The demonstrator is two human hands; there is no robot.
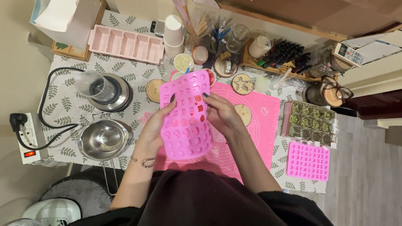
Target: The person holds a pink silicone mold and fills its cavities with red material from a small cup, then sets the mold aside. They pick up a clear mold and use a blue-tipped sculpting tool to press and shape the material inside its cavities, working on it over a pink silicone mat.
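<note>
Pink soft rubber mold tray w/ lots of little shaped holes (186,115) is held up over the big pink mat (259,121) on the leaf-print table (71,104). Left hand (154,125) pinches its left edge, right hand (221,114) pinches its right edge. A few holes have red stuff. Small pink mold (308,161) lies at the right, by a clear box of green bits (312,121). Long pale pink tray (125,43) sits up top.

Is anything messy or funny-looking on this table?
A little. The pink mould, held up in the left hand and right hand, has only a few cavities filled red, the rest bare. A pale pink smudge marks the leaf-print tablecloth beside the steel pot. Nothing looks broken.
</note>
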